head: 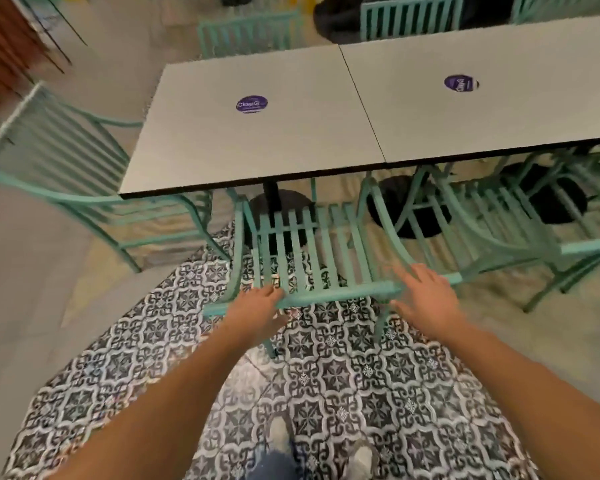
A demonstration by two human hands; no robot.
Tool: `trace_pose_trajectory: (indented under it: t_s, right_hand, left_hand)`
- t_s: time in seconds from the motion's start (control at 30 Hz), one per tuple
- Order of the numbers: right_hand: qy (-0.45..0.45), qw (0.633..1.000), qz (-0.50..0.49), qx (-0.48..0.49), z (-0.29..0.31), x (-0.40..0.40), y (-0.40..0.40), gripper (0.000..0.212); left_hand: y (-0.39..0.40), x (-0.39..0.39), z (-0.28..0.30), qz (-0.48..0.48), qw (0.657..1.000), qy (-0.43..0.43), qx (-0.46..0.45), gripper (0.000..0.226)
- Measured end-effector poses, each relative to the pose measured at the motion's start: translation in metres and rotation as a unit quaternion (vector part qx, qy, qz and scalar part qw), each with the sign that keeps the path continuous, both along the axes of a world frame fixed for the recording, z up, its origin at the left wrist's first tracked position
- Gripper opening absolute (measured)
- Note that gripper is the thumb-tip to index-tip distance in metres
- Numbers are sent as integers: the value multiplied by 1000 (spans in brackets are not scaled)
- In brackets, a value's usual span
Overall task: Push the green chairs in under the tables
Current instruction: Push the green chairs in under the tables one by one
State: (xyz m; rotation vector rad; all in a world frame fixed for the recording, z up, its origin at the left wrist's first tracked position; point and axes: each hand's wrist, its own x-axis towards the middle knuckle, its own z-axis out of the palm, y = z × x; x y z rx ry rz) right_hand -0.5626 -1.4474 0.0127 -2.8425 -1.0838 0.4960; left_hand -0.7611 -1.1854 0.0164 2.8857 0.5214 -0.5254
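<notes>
You're probably in a café: grey square counters [257,140] with purple round stickers [252,104], turquoise slatted metal chairs [309,251], patterned tile floor [326,393].

Chairs [305,251] are a minty green with slatted backs, desk [257,140] tops are pale grey with black edges and purple round stickers [252,104], floor [326,382] has black-and-white ornate tiles.

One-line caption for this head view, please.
Both hands, left hand and right hand, at the top rail of a green chair before the grey table.
</notes>
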Motion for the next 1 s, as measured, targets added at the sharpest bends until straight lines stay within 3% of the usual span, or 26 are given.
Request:
trace_pose_trajectory:
  t_s: [0.23,0.4,0.57,0.7,0.83,1.0]
  right_hand:
    - [-7,992,35,-123,-22,37,5,67]
    - [-7,990,70,-124,-20,37,7,84]
    - [2,990,69,-123,-15,25,24,85]
    - [17,991,75,-112,-18,10,47,75]
    - [15,991,79,-109,-18,-5,71,49]
    - [22,993,82,-84,-30,-10,90,73]
  left_hand:
    - [23,2,-19,38,999,10,-17,33]
    - [27,-4,-30,33,999,-9,-19,36]
    - [42,-16,-28,45,998,-19,-31,34]
    - [64,-35,-25,55,997,-33,-39,30]
    - [86,-51,-25,58,997,-28,-30,29]
    - [106,-63,-21,58,998,-26,-30,27]
